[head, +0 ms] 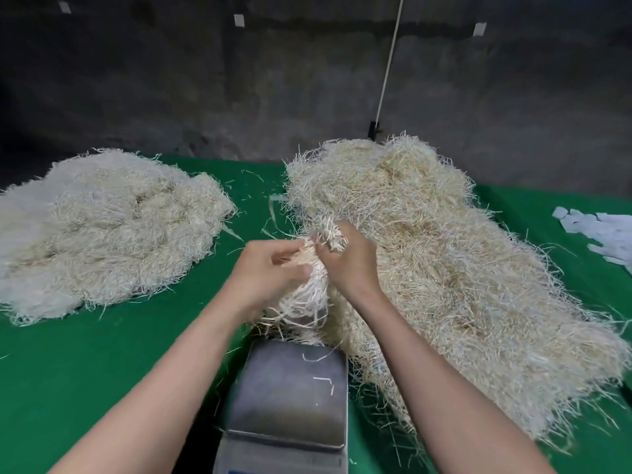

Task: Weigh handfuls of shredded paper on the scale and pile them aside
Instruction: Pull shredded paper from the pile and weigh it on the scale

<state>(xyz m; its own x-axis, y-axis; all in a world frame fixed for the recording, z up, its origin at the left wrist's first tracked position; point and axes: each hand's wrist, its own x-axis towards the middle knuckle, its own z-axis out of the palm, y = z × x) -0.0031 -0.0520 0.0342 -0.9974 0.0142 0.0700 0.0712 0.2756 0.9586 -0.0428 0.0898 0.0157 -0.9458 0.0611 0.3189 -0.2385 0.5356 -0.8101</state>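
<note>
— Scale (290,398), item nearest the viewer: condition?
— Grey platform at bottom centre on the green desk (102,354), with a few loose strands (323,381) lying on it. The display is cut by the frame edge, so the reading cannot be told.
— Far left?
— One left pile (109,230) of pale shredded paper, broad and low, resting on the desk well apart from the scale.
— And the left hand (270,268)?
— Raised beyond the far edge of the scale, fingers curled into the handful of shredded paper (307,299). Somewhat blurred, but grasping it.
— The handful itself?
— Held between both hands, just beyond the platform, with strands hanging toward the scale's far edge. It touches the near-left flank of the right pile (444,268). Whether it is free of that pile cannot be told.
— Now the right hand (345,258)?
— Clenched on the top of the same handful, and a tuft stands up between its fingers.
— Further right?
— The right pile is the taller one. It runs from the back of the desk to the near right, its edge just beside the scale. White paper slips (602,230) lie at the desk's far right edge.
</note>
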